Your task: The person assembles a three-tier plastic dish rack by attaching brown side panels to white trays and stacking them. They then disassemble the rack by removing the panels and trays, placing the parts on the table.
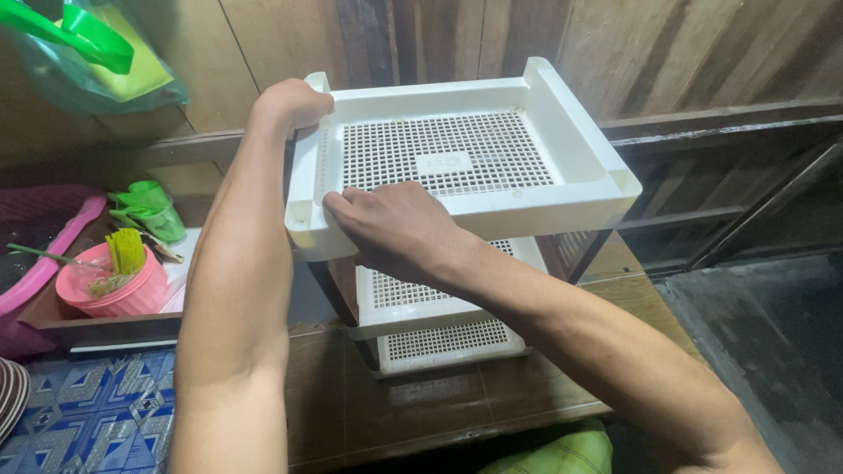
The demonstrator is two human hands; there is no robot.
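Observation:
A white plastic rack with perforated shelves stands on a wooden floor board. Its top tray (562, 149) is a shallow white tray with a grid bottom and raised corner posts. My left hand (294, 104) grips the tray's far left corner from the outside. My right hand (395, 224) is closed over the tray's near left rim, fingers curled inward over the edge. Two lower white shelves (439, 338) show beneath the top tray, between dark brown uprights (575, 254).
A pink plastic bowl (118, 285) with yellow-green sticks sits at left beside green plastic bits (149, 209). A green bag (97, 53) hangs top left. Wooden wall planks stand behind. A blue patterned mat (88, 412) lies lower left, dark concrete floor (764, 325) at right.

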